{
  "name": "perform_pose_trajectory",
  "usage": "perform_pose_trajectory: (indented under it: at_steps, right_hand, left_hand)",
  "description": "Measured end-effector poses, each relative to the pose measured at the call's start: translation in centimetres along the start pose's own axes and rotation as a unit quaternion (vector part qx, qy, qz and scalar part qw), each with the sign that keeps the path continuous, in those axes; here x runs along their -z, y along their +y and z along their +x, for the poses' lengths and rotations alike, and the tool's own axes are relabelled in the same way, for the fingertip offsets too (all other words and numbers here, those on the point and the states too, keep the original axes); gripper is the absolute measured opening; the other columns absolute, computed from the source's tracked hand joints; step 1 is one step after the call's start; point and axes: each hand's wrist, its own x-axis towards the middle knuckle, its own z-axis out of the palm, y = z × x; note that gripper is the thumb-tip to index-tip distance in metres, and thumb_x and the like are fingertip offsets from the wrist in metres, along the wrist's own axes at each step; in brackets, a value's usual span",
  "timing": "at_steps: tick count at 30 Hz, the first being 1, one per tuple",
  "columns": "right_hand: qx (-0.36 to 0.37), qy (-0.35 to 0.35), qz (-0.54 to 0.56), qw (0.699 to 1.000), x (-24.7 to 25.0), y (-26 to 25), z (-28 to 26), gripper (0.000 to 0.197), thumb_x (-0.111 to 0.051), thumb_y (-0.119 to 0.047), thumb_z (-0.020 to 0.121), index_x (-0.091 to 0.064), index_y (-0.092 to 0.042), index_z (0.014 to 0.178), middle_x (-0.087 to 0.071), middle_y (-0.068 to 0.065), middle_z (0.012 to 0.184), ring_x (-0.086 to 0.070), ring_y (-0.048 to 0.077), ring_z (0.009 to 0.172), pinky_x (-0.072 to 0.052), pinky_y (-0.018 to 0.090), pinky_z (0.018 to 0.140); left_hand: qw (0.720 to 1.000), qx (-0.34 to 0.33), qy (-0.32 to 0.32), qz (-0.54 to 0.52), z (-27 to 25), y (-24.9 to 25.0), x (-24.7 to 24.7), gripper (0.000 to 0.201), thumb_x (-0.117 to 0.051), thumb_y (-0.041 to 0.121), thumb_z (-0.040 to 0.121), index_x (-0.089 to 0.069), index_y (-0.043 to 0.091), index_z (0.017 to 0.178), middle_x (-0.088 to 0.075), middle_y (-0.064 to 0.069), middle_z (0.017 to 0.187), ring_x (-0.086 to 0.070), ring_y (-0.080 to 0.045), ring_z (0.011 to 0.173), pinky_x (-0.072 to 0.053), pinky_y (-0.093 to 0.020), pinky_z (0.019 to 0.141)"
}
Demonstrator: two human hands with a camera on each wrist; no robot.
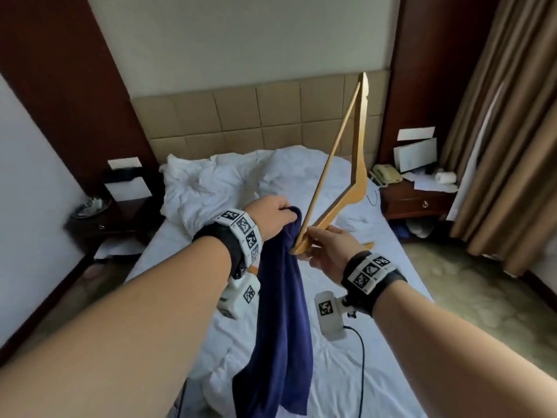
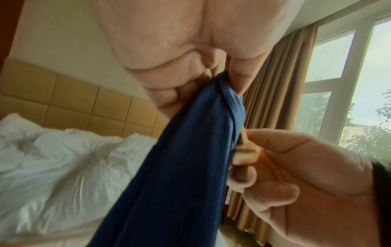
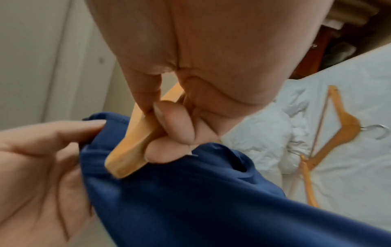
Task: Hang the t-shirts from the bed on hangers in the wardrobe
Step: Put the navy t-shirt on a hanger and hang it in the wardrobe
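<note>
Navy t-shirt (image 1: 280,303) hangs bunched from the left hand's (image 1: 272,220) curled fingers at its collar; the right hand (image 1: 327,247) pinches the wooden hanger's (image 1: 346,164) end just beside, which should slide inside the neck opening.

Bed (image 1: 376,372), as I see it from the head camera: white sheet, creased, running away from me to a tan padded headboard (image 1: 241,116). Item one, rumpled white bedding (image 1: 211,182) heaped at the headboard end. Item two, a spare wooden hanger (image 3: 330,133) lying flat on the sheet beside that bedding, metal hook showing. Item three, a second wooden hanger (image 3: 306,180) touching its lower end, partly hidden.
</note>
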Motion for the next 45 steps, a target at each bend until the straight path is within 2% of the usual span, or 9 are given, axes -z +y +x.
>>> perform_pose_trajectory:
  at_steps: [3,6,13,19,22,28,35,39,45]
  right_hand:
    - [0.049,-0.003,-0.017,0.999,-2.1,-3.3,-1.2,0.011,-0.056,-0.007,0.102,-0.053,-0.001,0.111,-0.065,0.026,0.078,-0.064,0.031,0.053,-0.041,0.028,0.040]
    - [0.095,0.005,-0.052,0.994,-3.7,-5.9,-2.5,0.006,-0.055,-0.005,0.103,-0.052,-0.001,0.106,-0.065,0.023,0.074,-0.065,0.032,0.056,-0.044,0.029,0.042]
    - [0.160,0.039,-0.033,0.986,-5.9,-9.5,-5.4,0.009,-0.058,-0.006,0.102,-0.051,-0.005,0.108,-0.068,0.022,0.083,-0.070,0.038,0.076,-0.059,0.039,0.063]
    - [0.212,0.054,-0.073,0.973,-8.0,-11.6,-7.5,0.016,-0.062,-0.010,0.102,-0.050,-0.004,0.110,-0.072,0.028,0.092,-0.076,0.039,0.081,-0.062,0.042,0.070]
    - [0.226,0.047,-0.103,0.968,-9.0,-12.3,-8.1,0.021,-0.063,-0.011,0.101,-0.048,-0.004,0.113,-0.071,0.031,0.106,-0.076,0.040,0.088,-0.063,0.048,0.078]
    - [0.248,0.053,-0.143,0.957,-10.4,-12.9,-8.4,0.035,-0.071,-0.013,0.096,-0.047,0.003,0.116,-0.072,0.028,0.108,-0.077,0.037,0.087,-0.063,0.052,0.082]
    - [0.295,0.077,-0.124,0.944,-12.0,-13.4,-8.9,0.032,-0.072,-0.012,0.095,-0.049,0.001,0.114,-0.074,0.024,0.103,-0.078,0.033,0.087,-0.063,0.050,0.081]
    - [0.308,0.088,-0.130,0.938,-13.1,-13.2,-8.8,0.033,-0.076,-0.014,0.090,-0.051,-0.004,0.110,-0.075,0.021,0.101,-0.078,0.033,0.086,-0.063,0.051,0.081]
    - [0.306,0.130,-0.258,0.907,-14.7,-12.5,-8.7,0.027,-0.076,-0.019,0.090,-0.054,-0.015,0.105,-0.073,0.008,0.099,-0.077,0.022,0.083,-0.065,0.042,0.075]
  left_hand:
    - [0.998,-0.028,0.035,0.041,-1.1,2.7,3.1,0.030,-0.056,0.029,0.101,-0.063,0.000,0.100,-0.068,-0.023,0.099,-0.064,-0.038,0.094,-0.047,-0.040,0.074]
    - [0.994,-0.046,0.052,0.083,-2.3,4.4,5.4,0.026,-0.053,0.026,0.100,-0.064,0.003,0.104,-0.069,-0.022,0.101,-0.064,-0.038,0.096,-0.051,-0.043,0.079]
    - [0.989,-0.075,0.059,0.111,-4.9,6.3,9.1,0.018,-0.054,0.025,0.098,-0.067,0.016,0.106,-0.070,-0.006,0.096,-0.065,-0.028,0.091,-0.049,-0.036,0.075]
    - [0.988,-0.124,0.066,0.066,-6.5,7.3,11.7,0.010,-0.061,0.021,0.095,-0.067,0.023,0.104,-0.064,0.008,0.090,-0.060,-0.017,0.086,-0.044,-0.026,0.068]
    - [0.989,-0.132,0.059,0.030,-7.1,7.0,12.8,0.009,-0.067,0.019,0.092,-0.066,0.025,0.099,-0.073,0.002,0.097,-0.068,-0.021,0.094,-0.055,-0.036,0.087]
    - [0.988,-0.138,0.065,0.023,-8.4,6.7,14.6,0.018,-0.073,0.015,0.087,-0.063,0.029,0.091,-0.076,-0.001,0.097,-0.071,-0.023,0.097,-0.056,-0.040,0.093]
    - [0.989,-0.123,0.085,0.023,-9.8,6.1,16.7,0.027,-0.061,0.002,0.086,-0.062,0.029,0.086,-0.070,0.002,0.086,-0.059,-0.017,0.078,-0.042,-0.024,0.064]
    - [0.989,-0.109,0.095,-0.021,-10.3,5.5,17.1,0.028,-0.059,0.001,0.082,-0.065,0.028,0.085,-0.075,-0.005,0.098,-0.063,-0.019,0.082,-0.046,-0.025,0.068]
    - [0.981,-0.105,0.121,-0.113,-10.7,5.7,17.3,0.026,-0.062,0.004,0.073,-0.070,0.025,0.088,-0.071,0.000,0.086,-0.061,-0.019,0.079,-0.048,-0.031,0.074]
